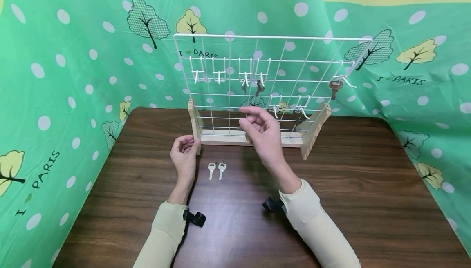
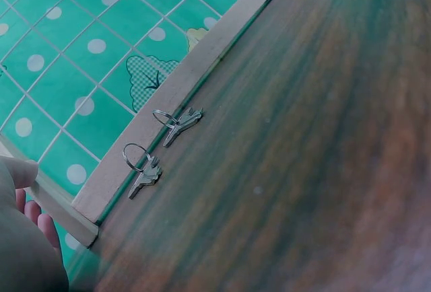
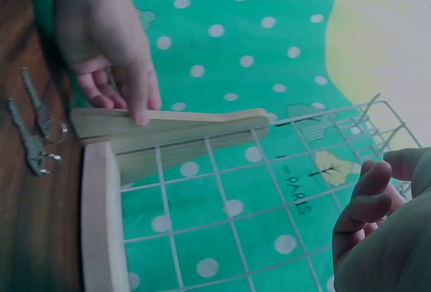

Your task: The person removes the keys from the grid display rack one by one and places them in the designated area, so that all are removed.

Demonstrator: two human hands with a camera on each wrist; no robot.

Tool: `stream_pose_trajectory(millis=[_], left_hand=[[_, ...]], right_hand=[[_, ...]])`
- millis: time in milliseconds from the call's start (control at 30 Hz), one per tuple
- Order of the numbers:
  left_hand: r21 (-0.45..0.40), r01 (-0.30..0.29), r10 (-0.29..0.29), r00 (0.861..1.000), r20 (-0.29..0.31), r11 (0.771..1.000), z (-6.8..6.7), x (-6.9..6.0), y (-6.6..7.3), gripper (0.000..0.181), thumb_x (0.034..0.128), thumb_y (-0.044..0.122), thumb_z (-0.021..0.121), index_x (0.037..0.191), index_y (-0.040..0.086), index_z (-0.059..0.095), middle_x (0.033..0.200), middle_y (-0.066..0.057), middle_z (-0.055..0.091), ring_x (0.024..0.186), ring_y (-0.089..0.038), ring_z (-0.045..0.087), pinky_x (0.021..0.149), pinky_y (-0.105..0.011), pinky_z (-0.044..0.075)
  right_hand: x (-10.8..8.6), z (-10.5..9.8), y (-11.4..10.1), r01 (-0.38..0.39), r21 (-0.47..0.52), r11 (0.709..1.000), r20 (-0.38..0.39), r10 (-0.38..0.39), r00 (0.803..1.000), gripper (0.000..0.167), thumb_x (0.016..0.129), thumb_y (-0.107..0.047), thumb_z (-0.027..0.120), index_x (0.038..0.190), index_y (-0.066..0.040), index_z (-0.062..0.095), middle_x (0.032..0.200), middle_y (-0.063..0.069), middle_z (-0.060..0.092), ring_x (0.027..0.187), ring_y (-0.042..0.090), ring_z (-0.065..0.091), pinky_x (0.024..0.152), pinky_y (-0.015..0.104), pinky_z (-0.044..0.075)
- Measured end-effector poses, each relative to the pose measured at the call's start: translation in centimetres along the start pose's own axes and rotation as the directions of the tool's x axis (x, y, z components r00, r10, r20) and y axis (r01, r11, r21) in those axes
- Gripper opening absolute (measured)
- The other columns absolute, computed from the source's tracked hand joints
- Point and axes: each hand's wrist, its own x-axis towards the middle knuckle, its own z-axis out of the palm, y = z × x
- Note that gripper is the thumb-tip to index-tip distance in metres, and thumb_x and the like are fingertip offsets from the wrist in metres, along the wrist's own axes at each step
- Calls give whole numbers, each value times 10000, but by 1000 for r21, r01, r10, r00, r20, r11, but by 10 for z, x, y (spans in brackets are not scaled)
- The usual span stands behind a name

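A white wire grid rack (image 1: pixel 229 137) stands on wooden side pieces. My left hand (image 1: pixel 184 159) pinches the rack's left wooden side piece (image 3: pixel 182 118), its thumb on the near face. Close to that hand, two silver keys (image 1: pixel 211 170) (image 2: pixel 182 127) with small rings lie side by side on the table. In front of the grid my right hand (image 1: pixel 263 135) is raised, index finger extended and the others loosely bent, with nothing visible in it. White hooks (image 1: pixel 219 76) hang on the grid; several carry keys, such as one at the upper middle (image 1: pixel 260 87) and one at the far right (image 1: pixel 335 89).
The dark wooden table (image 1: pixel 368 202) extends around the rack. A green cloth (image 1: pixel 110 47) with white dots and trees hangs behind and at both sides. Lower hooks (image 1: pixel 301 112) on the right part of the grid stick out towards me, beside my right hand.
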Motion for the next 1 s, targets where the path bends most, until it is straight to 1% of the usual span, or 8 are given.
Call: stream_pose_trajectory(millis=[133, 200, 333, 467, 667, 767, 900, 1000], left_hand=[[4, -1, 1, 1000, -2, 1000, 0, 0, 1, 223, 878, -148, 819, 1054, -151, 682, 909, 13, 700, 845, -89, 665, 753, -168, 561], [1, -2, 2, 1000, 0, 1000, 0, 0, 1, 228, 878, -149, 818, 1059, -158, 679, 909, 14, 701, 845, -88, 666, 752, -168, 561], [-2, -3, 3, 1000, 0, 1000, 0, 0, 1, 237, 878, -150, 816, 1066, -170, 672, 908, 19, 702, 843, -86, 665, 749, -170, 559], [-1, -2, 2, 1000, -1, 1000, -1, 1, -1, 233, 878, -151, 815, 1063, -164, 675, 908, 20, 704, 843, -83, 666, 748, -172, 558], [-4, -3, 3, 1000, 5, 1000, -1, 1, -1, 227, 878, -147, 816, 1059, -154, 679, 909, 21, 704, 844, -82, 666, 752, -175, 558], [-6, -1, 1, 1000, 4, 1000, 0, 1, -1, 232, 880, -147, 815, 1063, -161, 674, 909, 18, 704, 842, -80, 665, 748, -172, 556], [-7, 5, -5, 1000, 0, 1000, 0, 1, -1, 239, 879, -153, 814, 1069, -170, 671, 911, -1, 701, 843, -85, 665, 748, -169, 554], [-7, 5, -5, 1000, 2, 1000, 0, 1, 0, 243, 879, -155, 815, 1074, -175, 671, 913, -9, 699, 845, -90, 664, 750, -169, 554]], right_hand=[[5, 1, -6, 24, 23, 999, -16, -24, 1000, 343, 1011, 84, 685, 1344, 154, 642, 821, 11, 702, 510, 83, 479, 487, 182, 406], [8, 2, -9, 37, 31, 999, -23, -36, 999, 362, 1011, 79, 684, 1362, 153, 631, 817, 39, 703, 504, 86, 476, 484, 185, 405], [13, 3, -12, 47, 42, 998, -38, -45, 998, 378, 1019, 58, 683, 1390, 105, 635, 819, 62, 696, 499, 85, 467, 484, 188, 400], [17, 4, -13, 35, 34, 999, -54, -33, 998, 389, 1025, 48, 681, 1412, 37, 640, 830, 70, 692, 503, 88, 463, 479, 191, 395], [21, 2, -14, 24, 7, 1000, -47, -23, 999, 459, 1041, 50, 663, 1490, 71, 566, 825, 24, 679, 497, 95, 454, 465, 195, 378], [24, 3, -13, 18, 11, 1000, -40, -18, 999, 459, 1059, 30, 650, 1511, 40, 568, 816, 5, 682, 499, 96, 460, 466, 197, 384], [27, 5, -12, -7, 40, 999, -35, 9, 999, 442, 1082, 10, 624, 1522, 4, 573, 796, -25, 683, 510, 84, 474, 467, 190, 387], [29, 6, -12, -25, 58, 998, -30, 27, 999, 436, 1094, -8, 609, 1527, 4, 563, 791, -27, 684, 513, 75, 475, 452, 183, 364]])
